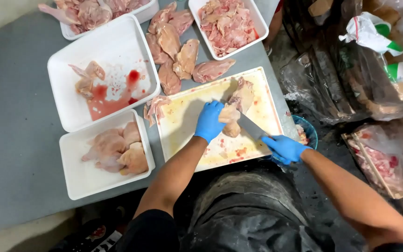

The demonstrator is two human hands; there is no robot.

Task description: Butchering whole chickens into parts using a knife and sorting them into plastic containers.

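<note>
Blue-gloved hands work raw chicken on a stained, cream-coloured cutting board (183, 126) at the near edge of a grey tabletop (19, 126). The right hand (284, 148) has its fingers clenched round the handle of a broad knife (252, 127), the blade angled into the chicken piece (233, 114) at the board's middle; the left hand (209, 121) presses down on that same pale, glossy piece, fingers curled over it. Judging by the spread, the cutting looks well along but not finished — one piece is under the blade. Just left of the board, a shallow white tray (78, 179) holds a few whole, yellowish skin-on cuts, and beyond it a larger white tray (113, 44) is nearly bare, with a couple of scraps and a pool of red juice. Past the board, loose fillets (173, 51) lie heaped straight on the tabletop — smooth, pink, slippery-looking — beside a square tub of small pink trimmings (227, 23). A further tray of skin-on pieces (89, 11) sits at the far edge. Crumpled plastic bags (360, 70) crowd the right side.
</note>
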